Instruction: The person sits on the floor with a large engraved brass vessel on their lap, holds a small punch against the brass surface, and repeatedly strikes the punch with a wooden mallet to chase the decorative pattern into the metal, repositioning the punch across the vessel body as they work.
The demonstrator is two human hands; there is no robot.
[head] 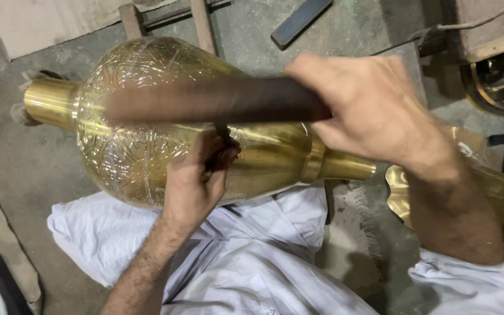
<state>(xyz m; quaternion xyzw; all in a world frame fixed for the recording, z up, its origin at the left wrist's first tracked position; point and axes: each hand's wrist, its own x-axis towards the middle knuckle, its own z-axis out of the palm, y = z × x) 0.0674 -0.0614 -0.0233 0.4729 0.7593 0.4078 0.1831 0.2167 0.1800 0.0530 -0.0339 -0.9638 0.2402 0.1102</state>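
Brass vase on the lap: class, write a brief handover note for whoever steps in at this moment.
Left hand: grip pinched on a small dark punch, tip against the brass vase.
Right hand: grip closed on a dark wooden mallet, blurred above the punch.
The vase lies on its side across white cloth on the lap, over a concrete floor.
Done: the round bulb carries engraved patterns.
Left: the band toward the narrow neck looks plain.
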